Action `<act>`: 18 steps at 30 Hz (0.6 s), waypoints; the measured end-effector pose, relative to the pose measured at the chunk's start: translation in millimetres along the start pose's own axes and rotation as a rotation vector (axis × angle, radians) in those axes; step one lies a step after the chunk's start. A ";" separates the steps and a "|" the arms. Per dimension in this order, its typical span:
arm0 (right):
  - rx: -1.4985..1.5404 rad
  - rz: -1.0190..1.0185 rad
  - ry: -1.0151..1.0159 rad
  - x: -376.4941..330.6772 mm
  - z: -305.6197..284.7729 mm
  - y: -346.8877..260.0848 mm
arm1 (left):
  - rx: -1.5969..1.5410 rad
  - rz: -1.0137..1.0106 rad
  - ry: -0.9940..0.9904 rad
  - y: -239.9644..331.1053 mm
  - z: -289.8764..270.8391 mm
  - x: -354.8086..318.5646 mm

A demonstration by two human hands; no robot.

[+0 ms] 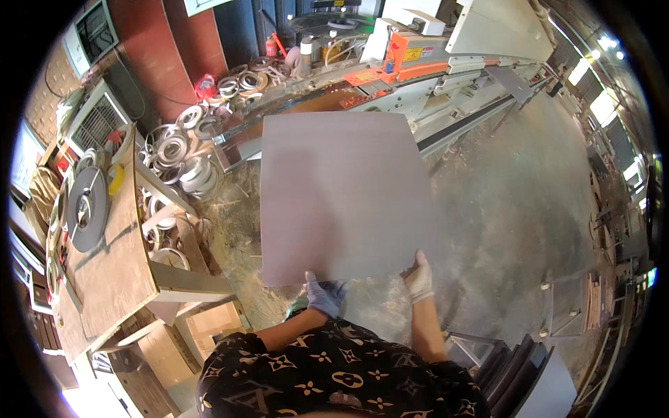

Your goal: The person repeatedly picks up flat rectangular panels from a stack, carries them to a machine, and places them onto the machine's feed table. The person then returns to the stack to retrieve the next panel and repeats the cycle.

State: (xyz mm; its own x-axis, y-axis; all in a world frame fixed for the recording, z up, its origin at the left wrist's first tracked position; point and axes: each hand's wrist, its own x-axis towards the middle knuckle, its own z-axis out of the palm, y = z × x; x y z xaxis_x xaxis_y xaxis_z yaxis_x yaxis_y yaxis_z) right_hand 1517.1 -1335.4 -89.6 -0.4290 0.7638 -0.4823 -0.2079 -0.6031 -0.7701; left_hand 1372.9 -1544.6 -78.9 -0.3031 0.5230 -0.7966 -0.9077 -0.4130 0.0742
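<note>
A large flat grey-brown board (348, 195) is held out in front of my body. My left hand (325, 297), in a bluish glove, grips its near edge left of the middle, thumb on top and fingers underneath. At the near right corner, my right hand (419, 279) in a whitish glove pinches the board the same way. Most of the fingers are hidden below it. The board's far edge overlaps the view of a long edge-banding machine (418, 59) with orange and white parts.
To my left stands a wooden table (115, 279) carrying a dark roll of edge banding (88, 209) and yellow tape (116, 179). Behind it, many banding rolls (174, 150) lie heaped on the floor. Cardboard boxes (167, 352) sit under the table. Dark panels (512, 373) stand stacked at my near right.
</note>
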 end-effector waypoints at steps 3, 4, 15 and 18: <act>-0.036 0.024 -0.060 33.0 -2.5 -35.5 | 0.208 -0.046 -0.113 -2.1 -7.1 23.6; 0.023 0.008 -0.167 44.4 1.5 -45.9 | 0.279 -0.045 -0.154 -3.5 -5.0 31.7; 0.254 0.371 -0.443 2.4 134.8 15.7 | 0.922 -0.010 -0.778 43.2 119.2 6.3; 0.272 0.370 -0.260 -19.6 160.3 64.8 | 1.077 0.516 -0.593 96.5 121.3 8.3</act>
State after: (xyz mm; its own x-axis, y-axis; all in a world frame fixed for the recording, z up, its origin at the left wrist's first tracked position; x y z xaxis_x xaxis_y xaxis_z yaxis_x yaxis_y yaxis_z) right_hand 1371.1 -1426.3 -63.1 -0.7136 0.4272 -0.5552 -0.2075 -0.8859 -0.4149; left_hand 1247.6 -1489.7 -5.6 -0.5096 0.8425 -0.1748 -0.3433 -0.0128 0.9391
